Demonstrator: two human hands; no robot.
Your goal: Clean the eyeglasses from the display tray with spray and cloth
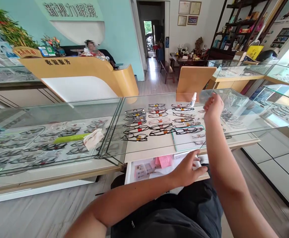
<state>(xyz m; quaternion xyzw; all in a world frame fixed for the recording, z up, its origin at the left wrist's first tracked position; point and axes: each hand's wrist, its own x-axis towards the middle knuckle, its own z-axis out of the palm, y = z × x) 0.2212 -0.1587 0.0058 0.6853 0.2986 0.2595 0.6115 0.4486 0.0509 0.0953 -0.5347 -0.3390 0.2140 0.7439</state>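
Note:
My left hand (189, 169) is over the right side of a pulled-out drawer (128, 175), fingers apart, with nothing seen in it. Inside the drawer lie pink slips (164, 161) and other papers. My right hand (214, 105) is raised above the glass showcase (134, 150), its fingers curled closed; whatever they may hold is hidden. Left of that hand, a small white spray bottle (193, 99) stands upright on the glass. Rows of eyeglasses (161, 131) with coloured tags rest inside the showcase. A teal-edged pane or tray (184, 142) shows in front of them.
Behind the spray bottle stands a wooden panel (195, 81). On the left showcase lie a crumpled cloth (93, 138) and a green strip (70, 138). A person (91, 49) sits behind the curved reception counter (85, 67). More glass cases (238, 74) stand at the right.

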